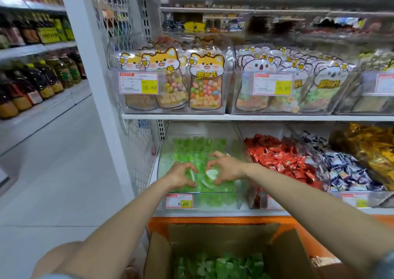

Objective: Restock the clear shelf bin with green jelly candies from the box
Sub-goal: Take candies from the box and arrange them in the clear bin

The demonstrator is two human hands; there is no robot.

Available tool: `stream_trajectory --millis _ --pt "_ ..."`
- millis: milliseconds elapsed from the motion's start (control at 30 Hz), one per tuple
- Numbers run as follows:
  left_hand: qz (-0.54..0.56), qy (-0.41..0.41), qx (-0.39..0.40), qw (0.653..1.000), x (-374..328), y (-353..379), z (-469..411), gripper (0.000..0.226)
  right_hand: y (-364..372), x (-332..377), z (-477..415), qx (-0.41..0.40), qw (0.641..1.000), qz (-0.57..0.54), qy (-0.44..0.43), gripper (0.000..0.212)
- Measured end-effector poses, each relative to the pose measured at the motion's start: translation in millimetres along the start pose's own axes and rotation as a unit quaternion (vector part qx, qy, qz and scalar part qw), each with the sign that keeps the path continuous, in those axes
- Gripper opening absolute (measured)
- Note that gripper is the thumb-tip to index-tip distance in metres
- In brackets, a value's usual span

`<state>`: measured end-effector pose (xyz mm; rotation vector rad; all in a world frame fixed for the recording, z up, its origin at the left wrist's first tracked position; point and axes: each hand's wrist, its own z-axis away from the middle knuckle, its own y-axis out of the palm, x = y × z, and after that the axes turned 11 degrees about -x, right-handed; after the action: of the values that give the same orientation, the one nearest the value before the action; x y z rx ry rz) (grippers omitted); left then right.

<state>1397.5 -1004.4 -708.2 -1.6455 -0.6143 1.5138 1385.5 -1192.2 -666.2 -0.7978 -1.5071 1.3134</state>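
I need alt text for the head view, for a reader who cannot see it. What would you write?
Two bare hands, left hand and right hand, reach with curled fingers into a clear shelf bin of green jelly candies. Below stands an open cardboard box holding more green candies; red wrapped sweets fill the next bin rightward.

White shelf (213,116) across mid-frame carries clear tubs (227,99) of bagged sweets; lower shelf (213,212) holds the green-candy bin (238,202) beside a red-sweets bin (259,202).
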Motion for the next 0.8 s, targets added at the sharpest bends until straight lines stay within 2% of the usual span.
stream_trajectory --millis 133,333,467,567,633,733,800 --pt "0.012 0.005 0.027 1.000 4.6 10.6 0.8 0.045 12.3 0.3 -5.3 0.038 0.999 0.021 -0.014 0.053" --pt "0.048 0.029 0.017 0.998 4.8 11.3 2.3 0.031 13.9 2.0 -5.0 0.107 0.994 0.011 -0.035 0.060" --pt "0.069 0.026 -0.007 0.997 12.5 9.6 -0.2 0.032 -1.2 -2.8 -4.5 0.074 0.996 -0.040 -0.009 0.068" --pt "0.094 0.004 -0.035 0.995 15.0 8.5 -5.0 0.024 -18.5 -10.8 -9.0 -0.003 0.998 -0.066 0.014 0.060" --pt "0.104 -0.009 -0.047 0.993 14.8 8.6 -8.7 0.030 -26.3 -15.8 -15.0 -0.026 0.998 -0.056 0.023 0.051" --pt "0.105 -0.013 -0.062 0.992 13.7 10.0 -14.1 0.046 -25.0 -18.8 -24.2 0.006 0.999 -0.002 0.043 0.038" --pt "0.088 -0.008 -0.060 0.994 12.7 11.9 -15.2 0.048 -16.7 -18.0 -26.7 0.058 0.995 0.007 0.076 0.032"
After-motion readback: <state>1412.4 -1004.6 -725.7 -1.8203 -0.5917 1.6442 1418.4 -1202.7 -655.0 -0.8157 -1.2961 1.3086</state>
